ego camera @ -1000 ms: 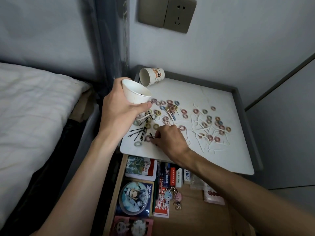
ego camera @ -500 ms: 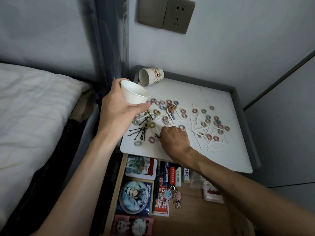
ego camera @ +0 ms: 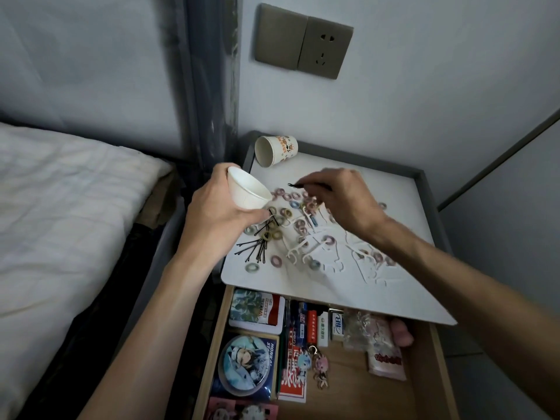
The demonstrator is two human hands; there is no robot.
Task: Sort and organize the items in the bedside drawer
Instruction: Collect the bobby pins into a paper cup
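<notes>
At centre frame, above the white tabletop (ego camera: pixel 381 294), pinching one black bobby pin (ego camera: pixel 298 185) in the right grip (ego camera: pixel 345 201), finger and thumb closed on its right end, free end pointing left and clear of everything. Just to the left, clasping a plain white paper cup (ego camera: pixel 247 194) in the left grip (ego camera: pixel 218 213), fingers wrapped round its wall, mouth tilted toward the pin. Seemingly partway through gathering pins into the cup, leaving a heap of bobby pins (ego camera: pixel 254 251) at the tabletop's lower left among scattered hair ties (ego camera: pixel 285 212) and white floss picks (ego camera: pixel 303 250). Next, probably: carry the pin over the rim, let go, then go back for the heap, lifting thin pins without dragging ties along. Below, an open drawer (ego camera: pixel 357 392) holding cards and keychains.
</notes>
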